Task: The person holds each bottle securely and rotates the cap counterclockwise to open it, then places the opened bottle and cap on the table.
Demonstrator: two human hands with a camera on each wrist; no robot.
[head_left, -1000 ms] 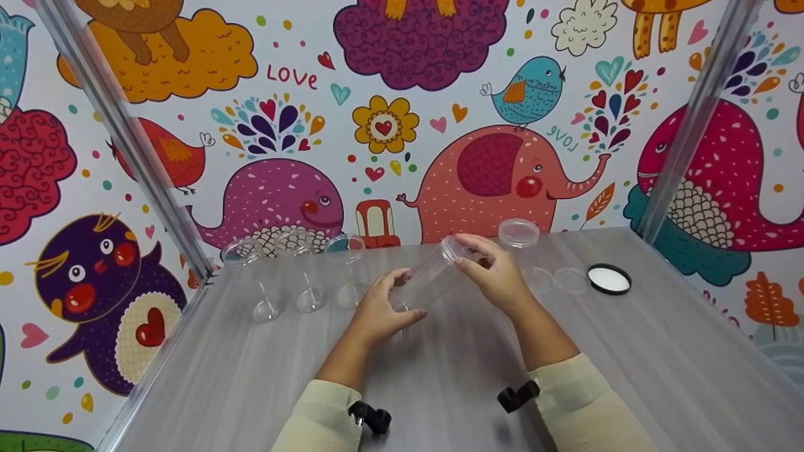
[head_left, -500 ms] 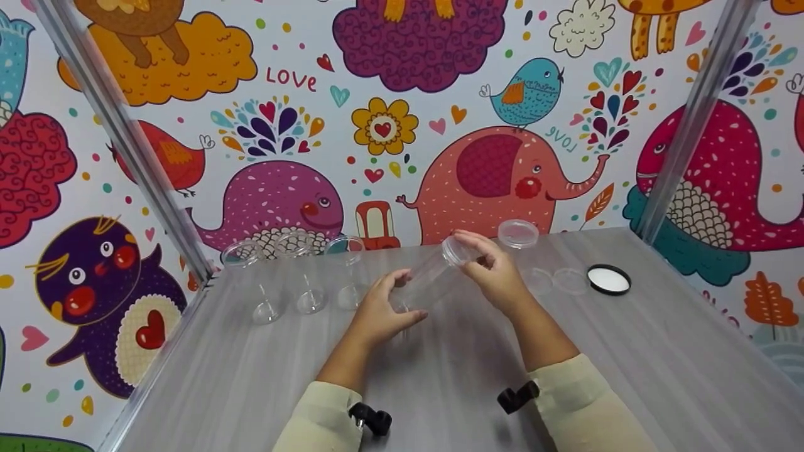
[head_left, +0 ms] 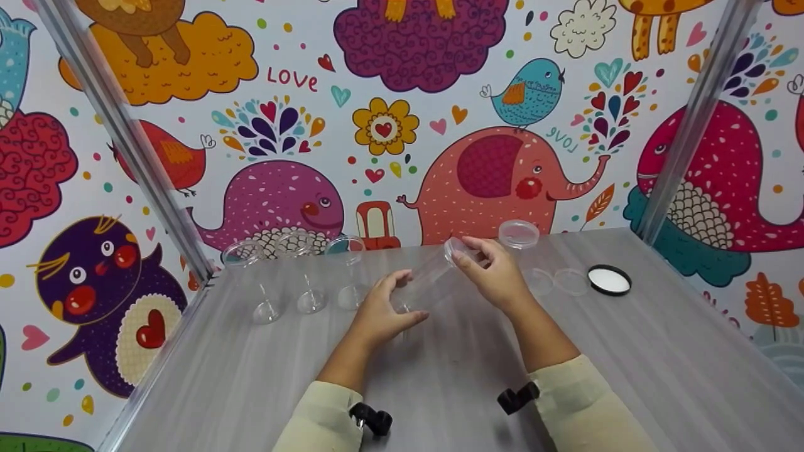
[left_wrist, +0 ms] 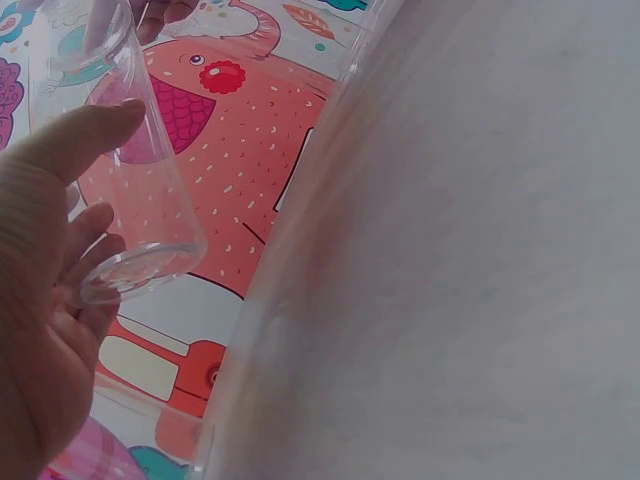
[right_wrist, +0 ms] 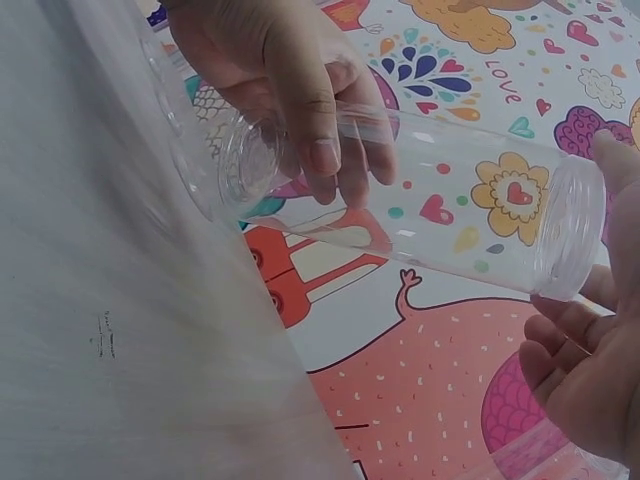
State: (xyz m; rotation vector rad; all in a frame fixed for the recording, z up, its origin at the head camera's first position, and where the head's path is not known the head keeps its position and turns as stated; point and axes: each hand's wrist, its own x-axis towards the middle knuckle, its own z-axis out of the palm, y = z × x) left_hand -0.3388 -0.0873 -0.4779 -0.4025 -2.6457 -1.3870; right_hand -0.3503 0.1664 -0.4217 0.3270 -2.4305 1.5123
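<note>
Tilted between my two hands is a clear plastic jar [head_left: 428,276], its lidded end up and to the right. My left hand [head_left: 384,309] grips it near the base, thumb on the near side and fingers round the far side. In the right wrist view the jar's base [right_wrist: 245,165] lies by the left hand's fingers. With fingers and thumb on the rim, my right hand [head_left: 496,271] holds the clear screw lid [right_wrist: 572,228] at the top. The left wrist view shows the see-through wall [left_wrist: 150,190] with nothing inside.
Several clear jars stand at the back left, among them a left one [head_left: 265,311] and a right one [head_left: 350,295]. Another jar [head_left: 519,233] stands at the back right. Beside it lie a clear ring-like disc [head_left: 570,282] and a black-rimmed white lid [head_left: 609,280] on the grey table [head_left: 251,389].
My right hand has shifted and turned slightly at the lid, its fingers changing position on the rim. The left hand and the jar's base stay in nearly the same place.
</note>
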